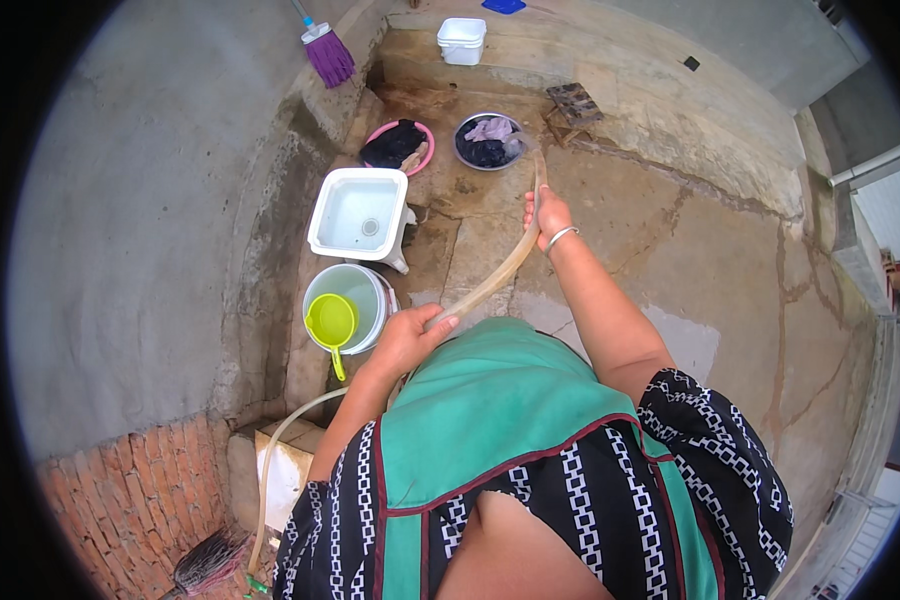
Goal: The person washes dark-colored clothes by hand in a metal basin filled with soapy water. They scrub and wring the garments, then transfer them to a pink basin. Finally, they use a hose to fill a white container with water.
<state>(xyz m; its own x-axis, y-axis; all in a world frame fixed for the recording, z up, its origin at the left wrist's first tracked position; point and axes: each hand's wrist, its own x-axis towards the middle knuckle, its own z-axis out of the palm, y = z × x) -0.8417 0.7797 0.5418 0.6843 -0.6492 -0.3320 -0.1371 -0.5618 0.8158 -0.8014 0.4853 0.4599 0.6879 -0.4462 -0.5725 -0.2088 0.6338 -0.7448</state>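
Observation:
A pale, clear-yellowish hose (498,275) runs between my two hands. My left hand (407,338) is wrapped round it close to my apron, and my right hand (548,216) grips it farther out, near its far end. That end reaches the rim of a metal basin (459,153), which holds dark and pale purple clothes (490,130). Whether water flows from the hose, I cannot tell for sure. Behind my left forearm the hose trails down toward the lower left.
Left of my hands stand a white bucket (389,300) of water with a green dipper (331,320) and a white sink on legs (348,252). Farther off are a pink basin (431,147) with dark cloth, a small stool (574,104), a white tub (461,52) and a purple mop (328,58).

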